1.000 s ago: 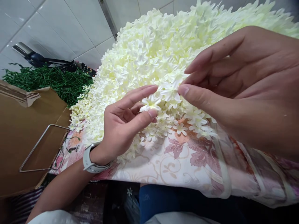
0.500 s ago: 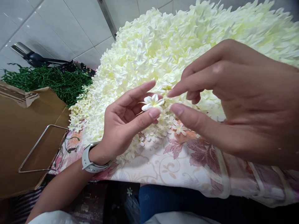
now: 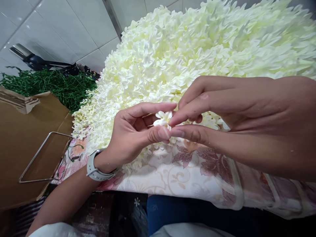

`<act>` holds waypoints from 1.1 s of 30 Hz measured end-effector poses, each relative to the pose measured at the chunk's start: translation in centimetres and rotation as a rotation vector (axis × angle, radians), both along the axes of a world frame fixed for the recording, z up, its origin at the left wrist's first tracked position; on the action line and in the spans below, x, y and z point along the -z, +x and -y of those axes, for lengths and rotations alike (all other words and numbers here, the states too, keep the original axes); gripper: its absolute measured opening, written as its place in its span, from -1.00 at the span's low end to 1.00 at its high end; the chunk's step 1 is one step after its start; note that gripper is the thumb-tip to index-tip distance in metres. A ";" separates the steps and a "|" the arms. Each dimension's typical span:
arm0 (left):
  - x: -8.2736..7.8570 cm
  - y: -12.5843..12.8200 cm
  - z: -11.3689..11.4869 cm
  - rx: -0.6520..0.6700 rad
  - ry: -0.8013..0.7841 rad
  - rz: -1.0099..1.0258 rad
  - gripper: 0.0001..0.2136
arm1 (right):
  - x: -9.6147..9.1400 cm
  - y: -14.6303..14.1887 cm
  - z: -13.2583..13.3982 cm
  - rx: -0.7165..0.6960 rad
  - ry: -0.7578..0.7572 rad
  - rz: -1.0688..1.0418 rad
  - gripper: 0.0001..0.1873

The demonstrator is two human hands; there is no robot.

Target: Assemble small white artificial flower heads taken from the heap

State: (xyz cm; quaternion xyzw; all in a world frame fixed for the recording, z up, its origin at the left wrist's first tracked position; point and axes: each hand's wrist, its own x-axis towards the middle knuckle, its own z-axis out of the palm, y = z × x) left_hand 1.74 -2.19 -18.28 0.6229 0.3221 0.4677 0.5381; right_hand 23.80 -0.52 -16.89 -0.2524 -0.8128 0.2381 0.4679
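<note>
A small white artificial flower [image 3: 163,119] with a pale yellow centre sits between the fingertips of my left hand [image 3: 134,130], which wears a pale watch strap [image 3: 95,169]. The left thumb presses its near side. From the right, my right hand [image 3: 237,121] pinches the flower's right edge between thumb and forefinger, so the fingertips of both hands meet there. Some petals and whatever lies beneath the flower are hidden by the fingers. Behind both hands rises a big heap of loose white flowers [image 3: 153,62].
Green plastic stems [image 3: 49,84] lie tangled at the left, beside a dark object with a metal end [image 3: 22,51]. A cardboard box [image 3: 27,131] and a bent metal wire frame [image 3: 34,161] stand nearer. A patterned cloth [image 3: 158,174] covers the table; white tiles [image 3: 74,23] are behind.
My right hand has come down and left, and its parted thumb and forefinger have closed on the flower. My left fingers have lowered slightly and drawn closer together around it.
</note>
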 end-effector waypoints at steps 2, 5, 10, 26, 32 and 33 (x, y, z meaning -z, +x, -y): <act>-0.1 0.2 0.0 0.013 -0.019 0.016 -0.77 | 0.0 -0.1 0.0 -0.018 -0.030 -0.013 -0.92; -0.2 0.4 0.0 0.015 -0.031 0.035 -0.78 | 0.2 -0.2 0.1 -0.018 -0.080 -0.039 -0.92; -0.3 0.6 0.3 -0.054 0.023 0.004 -0.77 | 0.5 -0.2 0.2 -0.073 -0.162 -0.067 -0.87; -0.2 0.6 0.5 -0.021 -0.050 0.066 -0.80 | 0.5 -0.2 -0.4 -0.160 -0.292 -0.108 -0.83; -0.4 0.6 0.5 -0.036 -0.048 0.055 -0.78 | 0.5 -0.1 -0.1 -0.155 -0.304 -0.114 -0.83; -0.4 0.6 0.4 -0.041 -0.046 0.049 -0.78 | 0.6 -0.2 -0.1 -0.159 -0.306 -0.114 -0.83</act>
